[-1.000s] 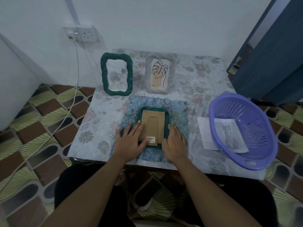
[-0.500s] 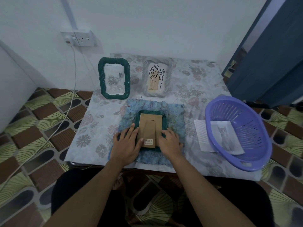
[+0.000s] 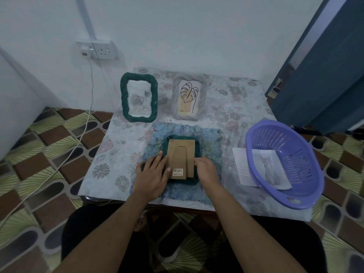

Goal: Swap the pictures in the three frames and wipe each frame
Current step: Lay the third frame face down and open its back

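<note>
frame: face down between the hands, on the cloth, brown backing and folded stand up.
left hand: flat, fingers straight, pressing the frame's left rim; thumb touching the backing.
right hand: fingers curled at the backing's right edge; whether they pinch anything there i cannot tell.
handling: looks light; the rim seems stiff, the card backing thin and likely to bend, and any glass beneath would be fragile. best held by the two long rims and the backing lifted at an edge, not by the stand.
other frames: rose frame and leaf frame stand upright beyond the hands, side by side, apart.
basket: right of the right hand, a cat picture inside, a lined sheet partly under it.
surface: small table under a floral cover; the fluffy cloth should cushion the frame and stop it sliding.
room: white wall beyond, socket with a cord up left, blue door far right, patterned floor.
</note>
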The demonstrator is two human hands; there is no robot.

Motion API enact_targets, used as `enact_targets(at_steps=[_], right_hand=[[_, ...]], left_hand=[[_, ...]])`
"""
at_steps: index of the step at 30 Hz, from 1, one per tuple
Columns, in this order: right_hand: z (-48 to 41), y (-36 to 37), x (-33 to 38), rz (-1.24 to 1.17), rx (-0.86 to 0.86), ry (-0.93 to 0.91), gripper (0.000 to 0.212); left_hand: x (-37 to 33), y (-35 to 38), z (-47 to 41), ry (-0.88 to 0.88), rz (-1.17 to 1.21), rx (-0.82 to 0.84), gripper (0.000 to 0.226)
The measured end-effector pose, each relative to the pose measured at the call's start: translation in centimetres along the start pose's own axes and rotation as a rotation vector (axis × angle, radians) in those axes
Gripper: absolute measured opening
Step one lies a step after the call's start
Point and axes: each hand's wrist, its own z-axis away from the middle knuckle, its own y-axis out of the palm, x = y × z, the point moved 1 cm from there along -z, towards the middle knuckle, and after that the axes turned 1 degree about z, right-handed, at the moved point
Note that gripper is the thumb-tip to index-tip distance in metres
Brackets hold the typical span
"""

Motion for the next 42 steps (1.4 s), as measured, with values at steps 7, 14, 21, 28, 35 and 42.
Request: enact_targets(at_steps=[7,14,21,28,35,42], right_hand=[[1.1,0.3,3.1,0.128,-0.065,-0.138,0.027],[1.0,0.8,3.9,0.326,-0.09,-0.21,0.034],[1.7,0.4,3.7,0.585,-0.145,-0.218,0.029],[2.0,1.2,4.3,0.314,-0.121,-0.248,0.038],[3.2,3.8,6.3,0.175,-0.041,-0.464,0.024],[4.6,7.6,6.4,0.198,-0.056,-0.45,0.032]], left_hand=[[0.0,-0.1,-0.1,-0.004,0.003,-0.009,0.076],[0.3,-0.2,-0.3,-0.015,0.058,0.008,0.077],[0.2,-0.5,-0.4,-0.047,0.126,0.02,0.078],[-0.3,-2.1,-1.5,-0.185,0.42,0.068,0.049],[0.5,-4.4,-1.4,-0.356,0.807,-0.194,0.055],[4.9,-5.0,0.4,-0.522,1.032,-0.307,0.066]])
